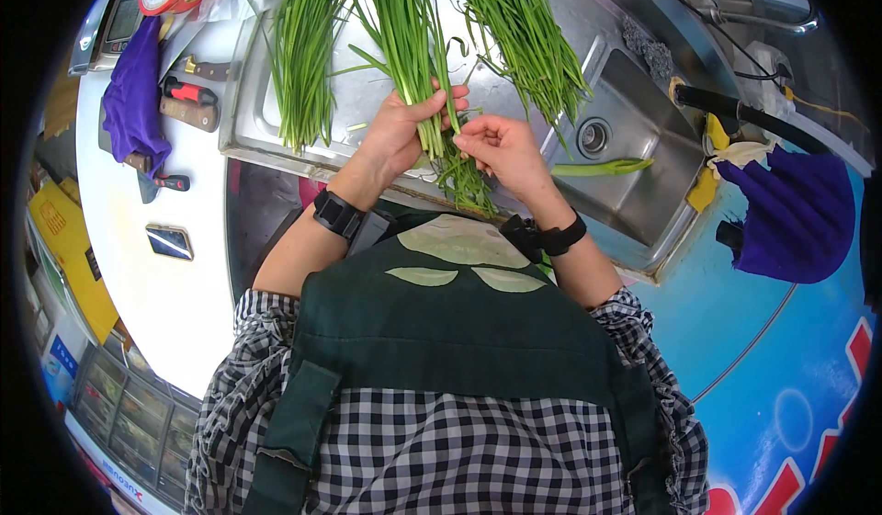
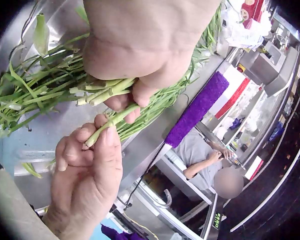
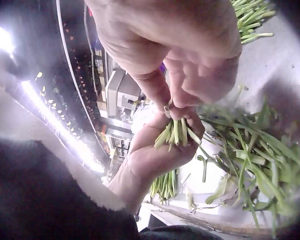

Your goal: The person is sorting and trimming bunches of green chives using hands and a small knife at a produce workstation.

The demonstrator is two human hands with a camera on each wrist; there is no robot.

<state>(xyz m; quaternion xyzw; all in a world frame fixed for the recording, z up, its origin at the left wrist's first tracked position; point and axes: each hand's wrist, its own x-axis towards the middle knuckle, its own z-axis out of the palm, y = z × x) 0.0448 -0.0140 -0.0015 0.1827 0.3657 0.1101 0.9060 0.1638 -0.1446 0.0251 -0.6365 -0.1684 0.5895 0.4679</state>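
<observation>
My left hand (image 1: 404, 134) grips a bunch of garlic chives (image 1: 395, 19) around its lower stalks, cut ends toward me. Close beside it, my right hand (image 1: 503, 152) pinches the base of a single chive stalk (image 2: 112, 123) between thumb and fingers. That stalk stands a little apart from the other stem ends (image 3: 175, 134) in the left hand. Below the hands lies a tangled heap of loose green leaves and trimmings (image 1: 464, 184). One chive pile (image 1: 308, 65) lies to the left on the steel drainboard, another (image 1: 524, 37) to the right.
The sink basin (image 1: 634, 180) at right has a long green leaf (image 1: 602, 168) across it. Knives (image 1: 188, 111), a purple cloth (image 1: 138, 97) and a phone (image 1: 170, 241) lie on the white counter at left. Another person (image 2: 200, 157) appears in the left wrist view's background.
</observation>
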